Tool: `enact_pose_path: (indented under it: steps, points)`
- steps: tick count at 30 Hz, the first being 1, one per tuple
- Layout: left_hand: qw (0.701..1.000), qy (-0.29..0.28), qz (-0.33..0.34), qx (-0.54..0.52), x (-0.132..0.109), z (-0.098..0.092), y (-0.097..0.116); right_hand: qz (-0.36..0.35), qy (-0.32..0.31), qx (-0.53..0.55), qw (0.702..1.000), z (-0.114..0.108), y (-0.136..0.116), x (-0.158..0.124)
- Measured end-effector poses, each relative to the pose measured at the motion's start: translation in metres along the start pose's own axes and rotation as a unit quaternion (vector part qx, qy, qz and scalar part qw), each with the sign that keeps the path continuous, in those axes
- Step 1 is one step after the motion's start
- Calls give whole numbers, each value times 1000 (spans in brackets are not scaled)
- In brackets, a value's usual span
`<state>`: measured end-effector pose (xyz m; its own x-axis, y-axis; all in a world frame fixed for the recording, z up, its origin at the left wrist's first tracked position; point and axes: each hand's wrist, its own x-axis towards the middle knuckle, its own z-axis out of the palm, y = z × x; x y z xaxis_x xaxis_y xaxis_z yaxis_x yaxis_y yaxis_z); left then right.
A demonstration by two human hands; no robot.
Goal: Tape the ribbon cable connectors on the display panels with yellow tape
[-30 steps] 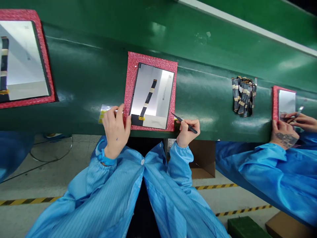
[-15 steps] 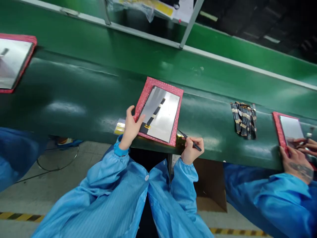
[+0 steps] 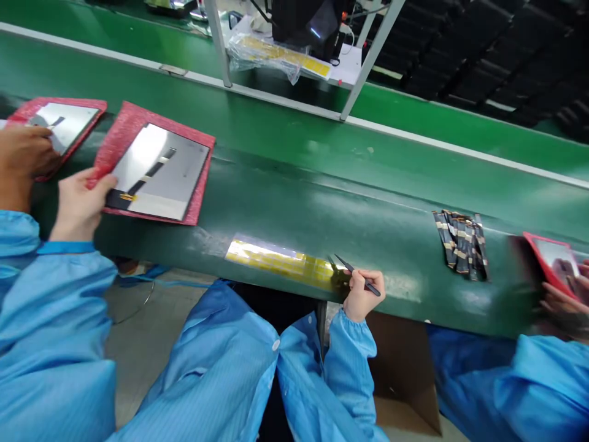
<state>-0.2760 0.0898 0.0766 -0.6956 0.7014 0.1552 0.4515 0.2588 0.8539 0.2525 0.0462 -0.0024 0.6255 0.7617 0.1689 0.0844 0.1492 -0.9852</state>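
My left hand (image 3: 83, 199) grips the left edge of a pink bubble-wrap sheet (image 3: 201, 193), thumb on top, at the left of the bench. On that sheet lies a silvery display panel (image 3: 172, 187) with a black flex cable (image 3: 150, 175) slanting across it. In front of me my right hand (image 3: 363, 296) is closed round black tweezers (image 3: 347, 265), their tips pointing up and left. Under the tweezers a clear strip with yellow tape pieces (image 3: 276, 261) lies along the bench's near edge.
A bundle of black flex cables (image 3: 462, 242) lies to the right on the green bench (image 3: 276, 196). At far left a co-worker's hand (image 3: 25, 156) touches another wrapped panel (image 3: 73, 126). Another co-worker handles a panel (image 3: 554, 258) at far right. Metal shelf posts (image 3: 372, 58) stand behind.
My left hand has carried the pink sheet with its panel from in front of me to the left, baring the yellow tape strip. My right hand stays nearly in place with the tweezers.
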Motion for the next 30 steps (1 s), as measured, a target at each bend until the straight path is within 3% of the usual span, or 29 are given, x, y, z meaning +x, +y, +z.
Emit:
enact_pose_path:
  steps: [3, 5, 7, 9, 12, 14, 17, 22, 30]
  points:
    - [974, -3, 98, 203, 0, -22, 25, 2, -5, -9, 1000, 1, -2, 0]
    - [946, 9, 169, 277, -19, -16, 45, 6, -24, -27, 999, 0, -8, -1]
    - [944, -25, 229, 235, -53, 8, 59, 18, -73, -45, 996, -1, -16, -5]
    - [932, -102, 309, 160, -99, 44, 66, 35, -130, -68, 989, -4, -25, -10]
    - [871, -250, 421, 47, -179, 100, 64, 34, -177, -119, 976, -8, -37, -19]
    - [838, -320, 439, 47, -224, 127, 60, 14, -185, -154, 970, -9, -42, -25]
    - [808, -363, 452, 101, -268, 145, 55, -17, -201, -188, 961, -4, -48, -33]
    - [797, -368, 458, 141, -298, 137, 52, -67, -231, -208, 948, 11, -54, -47]
    - [797, -379, 448, 143, -306, 135, 46, -119, -236, -243, 933, 19, -49, -54]
